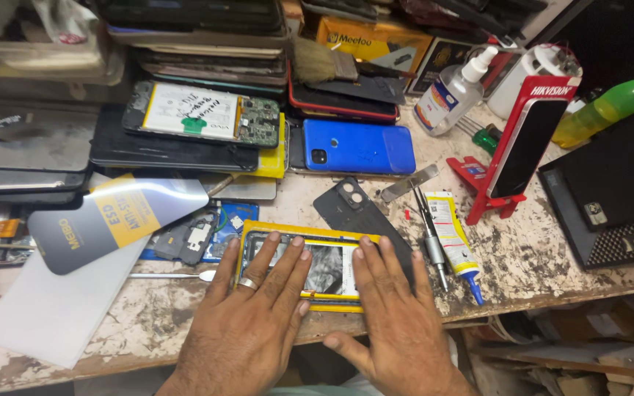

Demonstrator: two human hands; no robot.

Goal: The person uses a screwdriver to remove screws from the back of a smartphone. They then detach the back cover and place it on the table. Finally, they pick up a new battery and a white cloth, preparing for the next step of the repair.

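The yellow-framed phone (310,265) lies at the bench's (537,257) front edge, long axis running left to right. Both hands rest flat on it, fingers spread, gripping nothing: left hand (254,308) on its left half, right hand (390,308) on its right. A glue tube (455,238) lies just beside the right hand.

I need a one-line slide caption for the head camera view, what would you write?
Left hand and right hand press flat on a yellow-framed phone on a cluttered repair bench.

A worn, paint-chipped bench (544,249) carries a yellow-framed phone (317,268) at its front edge, a black back cover (346,205) behind it, and a glue tube (455,238) beside a screwdriver (428,235). Farther back lie a blue phone (357,147), a red stand (511,158) and a spray bottle (453,95).
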